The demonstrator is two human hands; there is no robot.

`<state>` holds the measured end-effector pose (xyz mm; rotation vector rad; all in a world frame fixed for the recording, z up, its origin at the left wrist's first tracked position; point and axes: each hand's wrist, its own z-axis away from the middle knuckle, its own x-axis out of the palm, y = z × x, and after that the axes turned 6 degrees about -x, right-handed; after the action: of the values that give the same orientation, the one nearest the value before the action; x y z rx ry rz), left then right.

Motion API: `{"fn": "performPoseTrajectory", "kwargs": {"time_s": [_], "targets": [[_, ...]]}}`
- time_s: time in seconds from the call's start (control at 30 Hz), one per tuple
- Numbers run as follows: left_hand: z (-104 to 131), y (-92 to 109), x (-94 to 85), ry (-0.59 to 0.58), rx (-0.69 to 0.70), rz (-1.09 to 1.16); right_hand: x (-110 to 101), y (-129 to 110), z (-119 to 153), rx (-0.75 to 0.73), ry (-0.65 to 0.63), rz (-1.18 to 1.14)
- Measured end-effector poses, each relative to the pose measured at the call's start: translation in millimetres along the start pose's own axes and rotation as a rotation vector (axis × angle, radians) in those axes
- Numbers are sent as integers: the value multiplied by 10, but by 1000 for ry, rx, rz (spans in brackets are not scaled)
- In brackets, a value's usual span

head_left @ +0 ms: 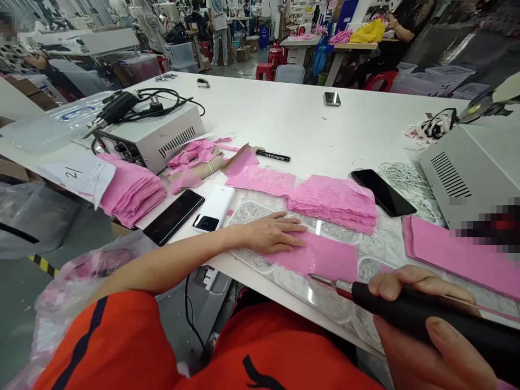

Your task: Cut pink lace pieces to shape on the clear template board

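Note:
My left hand (274, 234) lies flat with fingers spread, pressing on the left part of a pink fabric piece (331, 257). That piece rests on a clear patterned template (254, 260) near the table's front edge. My right hand (430, 319) is wrapped around a black-handled cutting tool (390, 303). Its thin metal tip is at the lower edge of the fabric; whether it touches is too small to tell. Just behind the piece lies a stack of pink lace pieces (333, 203). Folded pink fabric (459, 254) sits on the right.
Phones (174, 216) (384, 192), a white power bank (215, 208) and a black marker (273, 155) lie around the work. A grey control box (154, 135) with a corded tool stands left, another machine box (475, 173) right. Pink bundles (132, 187) lie left. People work beyond the table.

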<state>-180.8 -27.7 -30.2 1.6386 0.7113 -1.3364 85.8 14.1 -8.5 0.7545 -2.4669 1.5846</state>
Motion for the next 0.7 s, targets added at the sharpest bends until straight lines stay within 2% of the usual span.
{"fn": "performPoseTrajectory", "kwargs": {"time_s": [0.13, 0.33, 0.57, 0.7], "targets": [[11, -14, 21, 22, -15, 20, 136, 3, -24, -29, -58, -9], [53, -51, 31, 68, -11, 55, 286, 46, -29, 12, -88, -45], [34, -129, 85, 145, 23, 145, 575, 183, -3, 2, -166, -115], [16, -158, 120, 140, 20, 172, 679, 263, 32, -27, -207, -114]]}}
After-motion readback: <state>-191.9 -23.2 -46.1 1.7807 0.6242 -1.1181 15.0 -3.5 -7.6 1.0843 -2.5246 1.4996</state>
